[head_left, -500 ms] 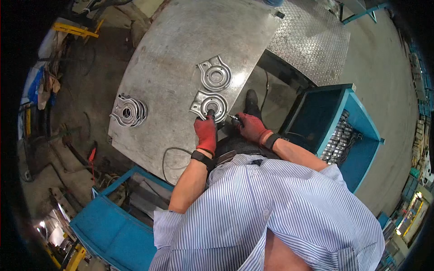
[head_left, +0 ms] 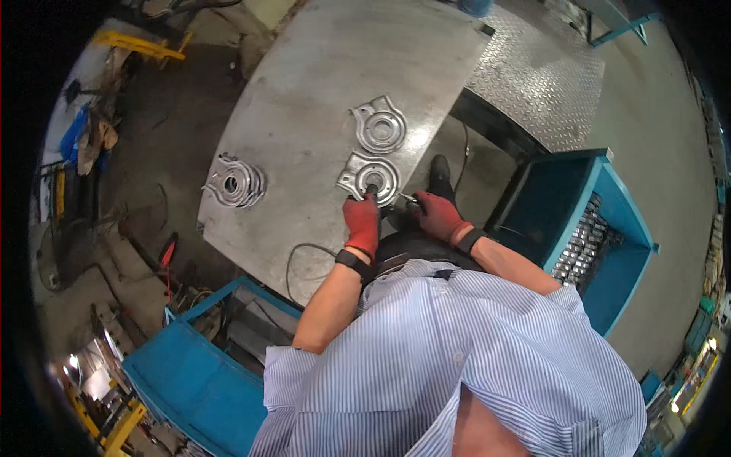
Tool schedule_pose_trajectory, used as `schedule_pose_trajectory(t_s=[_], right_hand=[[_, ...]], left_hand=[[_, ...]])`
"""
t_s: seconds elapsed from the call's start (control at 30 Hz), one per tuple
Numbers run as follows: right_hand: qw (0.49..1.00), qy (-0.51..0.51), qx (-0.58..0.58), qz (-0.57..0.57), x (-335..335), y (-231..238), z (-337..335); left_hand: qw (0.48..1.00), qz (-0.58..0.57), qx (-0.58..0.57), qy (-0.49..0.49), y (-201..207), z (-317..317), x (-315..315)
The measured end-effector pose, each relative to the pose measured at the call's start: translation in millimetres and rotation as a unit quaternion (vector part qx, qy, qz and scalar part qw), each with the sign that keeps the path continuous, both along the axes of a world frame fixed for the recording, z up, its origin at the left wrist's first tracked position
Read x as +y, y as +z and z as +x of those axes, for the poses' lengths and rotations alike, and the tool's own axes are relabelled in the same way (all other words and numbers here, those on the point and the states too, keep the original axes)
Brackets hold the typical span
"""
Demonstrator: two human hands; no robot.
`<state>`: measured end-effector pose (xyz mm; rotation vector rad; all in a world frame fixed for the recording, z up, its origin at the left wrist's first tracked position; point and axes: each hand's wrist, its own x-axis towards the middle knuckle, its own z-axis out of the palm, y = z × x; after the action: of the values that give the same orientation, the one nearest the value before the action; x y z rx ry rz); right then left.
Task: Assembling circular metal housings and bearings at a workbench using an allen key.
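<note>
A stamped metal bracket (head_left: 381,169) with a round dished middle and a flat tab lies at the table's near right edge. My left hand (head_left: 362,225), in a red glove with dark fingertips, grips its near rim, fingers reaching into the central recess. Just right of it, my right hand (head_left: 440,215), gloved alike, closes around a slim tool (head_left: 410,198) with a thin metal tip. That tip points at the bracket's right edge; whether they touch I cannot tell. A similar bracket (head_left: 381,126) lies just beyond.
Several nested brackets (head_left: 237,183) form a stack on the left of the metal table (head_left: 304,99). A thin cable (head_left: 291,266) loops near the front edge. At right stands a blue bin (head_left: 620,251) holding many metal parts; another blue container (head_left: 194,377) is at lower left.
The whole view has shifted slightly, so the table and parts appear farther right. Both hands keep nearly the same place at the bracket.
</note>
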<state>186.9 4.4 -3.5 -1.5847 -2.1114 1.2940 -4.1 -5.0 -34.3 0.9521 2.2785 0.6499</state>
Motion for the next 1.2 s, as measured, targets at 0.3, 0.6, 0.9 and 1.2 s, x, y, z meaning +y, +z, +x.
schedule_pose_trajectory(t_s=[0.3,0.6,0.9,1.2], right_hand=[[0.993,-0.067,0.07,0.067,4.5,11.6,16.3],[0.996,-0.041,0.077,0.037,10.4,12.5,26.8],[0.994,-0.083,0.058,0.049,4.2,8.2,35.8],[0.987,-0.139,0.056,0.059,6.7,20.0,37.4]], left_hand=[[0.982,0.074,-0.172,0.024,59.0,-50.6,-30.3],[0.98,0.141,0.112,0.086,132.8,-176.9,-36.1],[0.979,0.12,0.147,0.075,118.5,-278.4,3.1],[0.933,-0.006,0.361,-0.002,110.2,-260.8,18.9]])
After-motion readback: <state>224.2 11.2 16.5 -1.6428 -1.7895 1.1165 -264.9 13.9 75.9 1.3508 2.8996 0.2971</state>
